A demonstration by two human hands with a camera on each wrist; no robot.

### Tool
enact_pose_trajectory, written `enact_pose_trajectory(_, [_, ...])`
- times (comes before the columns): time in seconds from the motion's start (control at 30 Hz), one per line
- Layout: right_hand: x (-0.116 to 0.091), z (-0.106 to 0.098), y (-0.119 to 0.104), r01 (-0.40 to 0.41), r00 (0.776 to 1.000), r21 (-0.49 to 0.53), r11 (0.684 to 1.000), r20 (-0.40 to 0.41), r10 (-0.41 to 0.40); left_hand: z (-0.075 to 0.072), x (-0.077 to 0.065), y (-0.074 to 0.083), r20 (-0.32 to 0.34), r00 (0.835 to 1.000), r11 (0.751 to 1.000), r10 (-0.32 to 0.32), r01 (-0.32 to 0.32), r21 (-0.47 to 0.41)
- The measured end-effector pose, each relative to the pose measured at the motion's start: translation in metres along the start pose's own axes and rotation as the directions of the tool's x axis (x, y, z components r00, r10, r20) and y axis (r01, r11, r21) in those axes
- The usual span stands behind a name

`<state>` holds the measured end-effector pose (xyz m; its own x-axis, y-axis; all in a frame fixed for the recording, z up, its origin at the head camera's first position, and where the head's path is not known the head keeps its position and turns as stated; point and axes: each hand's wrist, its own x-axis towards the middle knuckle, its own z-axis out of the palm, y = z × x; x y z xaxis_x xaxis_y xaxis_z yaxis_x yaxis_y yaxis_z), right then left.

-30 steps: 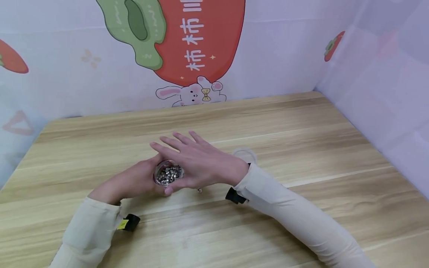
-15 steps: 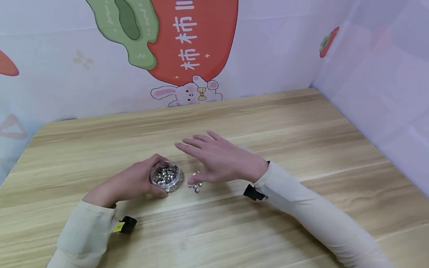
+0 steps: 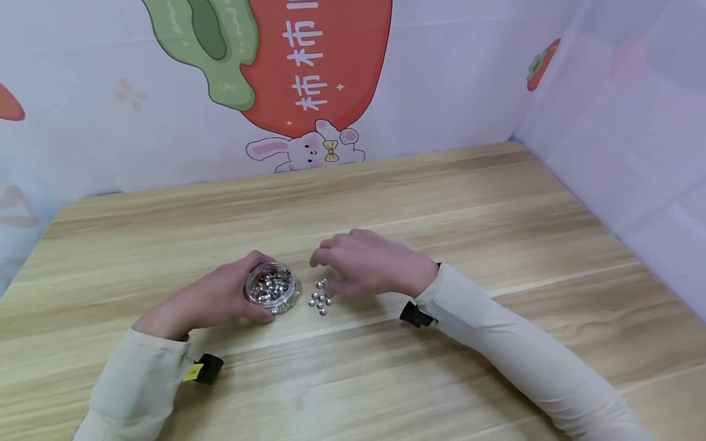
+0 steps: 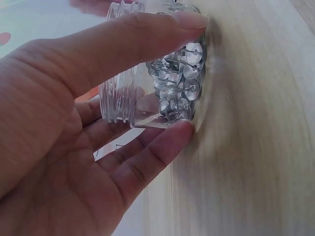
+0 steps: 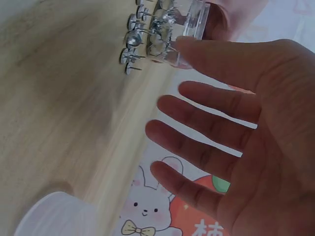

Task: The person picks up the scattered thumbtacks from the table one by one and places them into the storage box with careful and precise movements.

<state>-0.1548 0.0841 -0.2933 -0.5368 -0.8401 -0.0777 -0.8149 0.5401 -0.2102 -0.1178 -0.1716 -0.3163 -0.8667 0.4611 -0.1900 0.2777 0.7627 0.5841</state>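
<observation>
My left hand holds a clear plastic jar by its side, with the thumb on the near side. The jar stands upright and open on the table, partly filled with silver thumbtacks. Close to its right lies a small cluster of loose thumbtacks, heads down and points up in the right wrist view. Just above and right of these hovers my right hand, fingers loosely bent in the head view. In the right wrist view its fingers are spread with nothing between them.
A whitish round lid lies on the wooden table, mostly hidden behind the right wrist in the head view. A printed cloth hangs behind the table and another along the right side.
My right hand has moved right, off the jar's mouth, and its fingers have since bent. The loose thumbtacks are now uncovered beside the jar. My left hand keeps its hold.
</observation>
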Motion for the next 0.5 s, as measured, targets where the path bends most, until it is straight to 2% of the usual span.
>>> enact_pose_trajectory(0.2, [0.002,0.006,0.003,0.023,1.000,0.012,1.000,-0.011,-0.023,0.000,0.000,0.000,-0.001,1.000,1.000,-0.010,0.010,0.004])
enact_pose_trajectory(0.5, [0.005,0.014,0.006,0.010,1.000,-0.012,1.000,0.006,-0.010,0.000,0.000,0.000,-0.008,1.000,1.000,0.001,-0.001,0.002])
